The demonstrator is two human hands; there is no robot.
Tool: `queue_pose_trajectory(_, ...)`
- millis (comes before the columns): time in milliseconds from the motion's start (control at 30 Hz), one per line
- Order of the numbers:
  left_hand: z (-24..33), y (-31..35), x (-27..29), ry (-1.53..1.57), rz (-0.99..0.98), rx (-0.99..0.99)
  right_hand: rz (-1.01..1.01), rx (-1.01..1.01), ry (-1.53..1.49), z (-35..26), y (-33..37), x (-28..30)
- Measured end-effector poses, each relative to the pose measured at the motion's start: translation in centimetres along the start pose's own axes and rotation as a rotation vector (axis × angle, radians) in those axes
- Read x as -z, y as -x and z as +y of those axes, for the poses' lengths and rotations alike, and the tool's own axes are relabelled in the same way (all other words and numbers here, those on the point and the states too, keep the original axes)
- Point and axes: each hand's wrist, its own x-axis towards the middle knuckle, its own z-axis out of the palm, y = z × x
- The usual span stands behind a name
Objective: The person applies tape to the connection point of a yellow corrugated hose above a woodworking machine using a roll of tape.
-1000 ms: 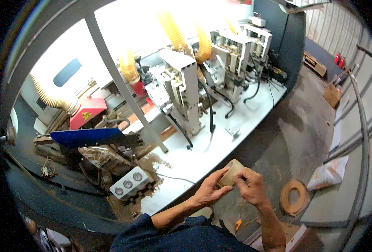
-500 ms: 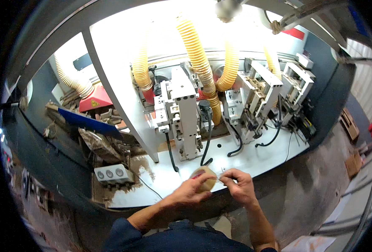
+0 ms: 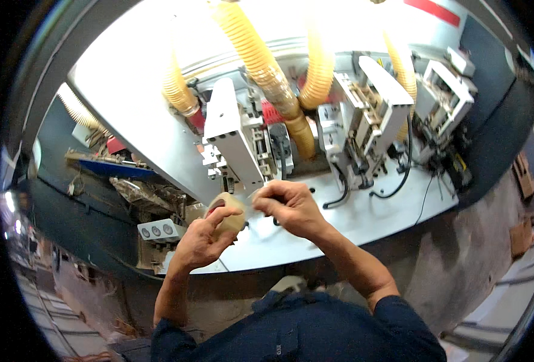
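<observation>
left grip [image 3: 202,241] holding a pale tape roll [image 3: 235,222], right grip [image 3: 291,208] pinched narrow near it, contents unclear, white surface [image 3: 291,244] below, machine units [image 3: 224,123] and yellow hoses [image 3: 249,42] beyond

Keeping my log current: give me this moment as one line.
left hand: grips tape roll; right hand: pinched, clear of roll; pinched strip: cannot tell; around: white machine bed, yellow hoses

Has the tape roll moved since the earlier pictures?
Yes: the tape roll, in the left hand, moved leftward, closer to the three-dial box.
</observation>
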Motion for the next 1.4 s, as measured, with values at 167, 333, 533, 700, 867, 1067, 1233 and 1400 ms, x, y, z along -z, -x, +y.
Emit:
queue_pose_trajectory(167, -2.2, -1.2, 0.0, -0.035, -0.090, 0.076, -0.130, 0.120, 0.161, 3.1, 0.0, -0.1)
queue_pose_trajectory(333, -5.2, -1.0, -2.2, 0.172, -0.050, 0.280, -0.144, -0.062, -0.006, 6.1, -0.2, 0.3)
queue_pose_trajectory(533, -4.2, -1.6, -5.3, 0.215, 0.034, 0.441, -0.405, -0.155, -0.254, 9.7, -0.4, 4.5)
queue_pose_trajectory(700, -3.2, -2.2, -7.6, 0.320, 0.158, 0.575, -0.165, -0.447, -0.457, 17.2, -0.9, 10.8)
queue_pose_trajectory(867, -1.5, -1.2, -6.1, 0.410, 0.391, 0.574, 0.036, -0.425, -0.322, 17.9, -3.7, 13.2)
queue_pose_trajectory(1067, 3.9, -3.9, 2.2, 0.062, 0.610, 0.311, 0.004, -0.006, -0.091, 9.8, -11.9, 14.4)
queue_pose_trajectory(1233, 7.4, -11.1, 11.0, 0.013, 0.729, 0.139, 0.234, 0.311, 0.132, 0.2, -23.7, 13.9)
queue_pose_trajectory(1400, 3.8, -20.9, 18.7, 0.135, 0.688, 0.164, 0.132, 0.386, 0.406, -2.7, -36.2, 14.0)
